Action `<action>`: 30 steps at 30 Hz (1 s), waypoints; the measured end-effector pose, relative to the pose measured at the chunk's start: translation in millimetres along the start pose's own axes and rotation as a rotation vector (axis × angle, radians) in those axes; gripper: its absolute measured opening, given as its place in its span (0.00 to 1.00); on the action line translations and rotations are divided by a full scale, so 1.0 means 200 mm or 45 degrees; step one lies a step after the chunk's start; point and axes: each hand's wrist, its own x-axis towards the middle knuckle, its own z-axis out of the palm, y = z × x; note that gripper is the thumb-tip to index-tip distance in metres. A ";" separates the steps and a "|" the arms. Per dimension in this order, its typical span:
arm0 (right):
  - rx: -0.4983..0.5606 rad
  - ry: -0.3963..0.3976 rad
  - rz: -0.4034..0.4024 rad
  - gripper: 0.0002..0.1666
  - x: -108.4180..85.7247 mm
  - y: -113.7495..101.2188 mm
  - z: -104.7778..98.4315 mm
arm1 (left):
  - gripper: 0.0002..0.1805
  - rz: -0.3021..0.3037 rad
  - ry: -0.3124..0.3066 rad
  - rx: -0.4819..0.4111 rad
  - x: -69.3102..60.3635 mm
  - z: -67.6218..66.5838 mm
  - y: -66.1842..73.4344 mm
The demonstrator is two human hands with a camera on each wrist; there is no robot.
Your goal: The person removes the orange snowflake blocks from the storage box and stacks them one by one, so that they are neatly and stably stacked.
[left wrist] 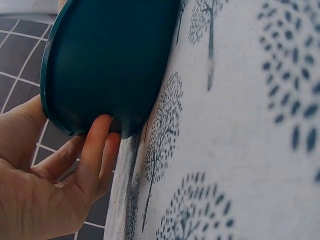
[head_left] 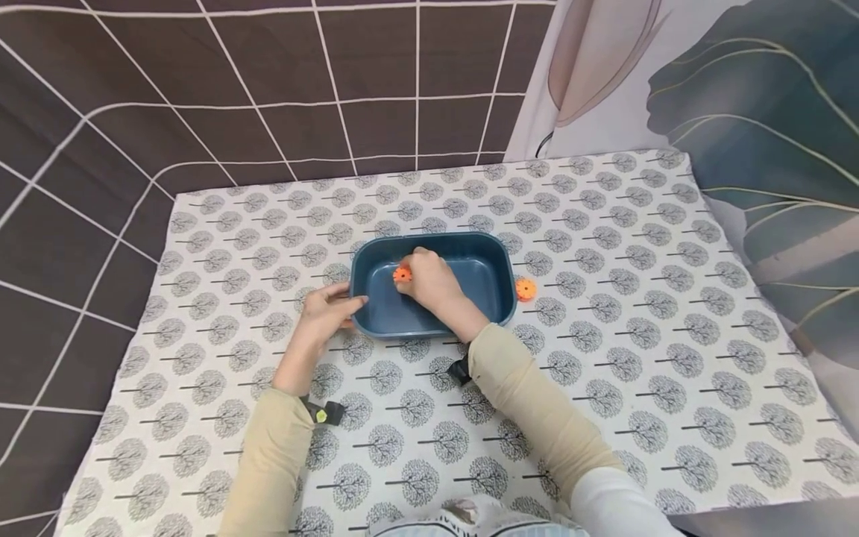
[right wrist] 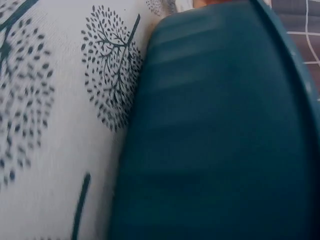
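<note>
A dark teal plastic basin (head_left: 376,317), rectangular with rounded corners, sits on the cloth. My left hand (head_left: 323,317) grips its left end, the thumb over the rim. In the left wrist view, fingers of the left hand (left wrist: 65,180) lie against the outer wall of the basin (left wrist: 110,60). Inside the basin, my right hand (head_left: 432,283) pinches a small orange notched disc (head_left: 402,274) with a dark centre hole. The near wall of the basin (right wrist: 215,125) fills much of the right wrist view, hiding most of the right hand.
A second orange notched disc (head_left: 526,289) lies on the cloth, close beside the basin's right end. White cloth printed with grey trees (head_left: 604,335) covers the table. Dark fabric with white grid lines (head_left: 376,67) hangs behind it, and a leaf-patterned curtain (head_left: 772,149) at the right.
</note>
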 end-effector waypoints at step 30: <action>0.267 0.274 -0.229 0.24 -0.28 0.38 -0.26 | 0.32 -0.027 -0.024 0.013 0.00 -0.01 0.01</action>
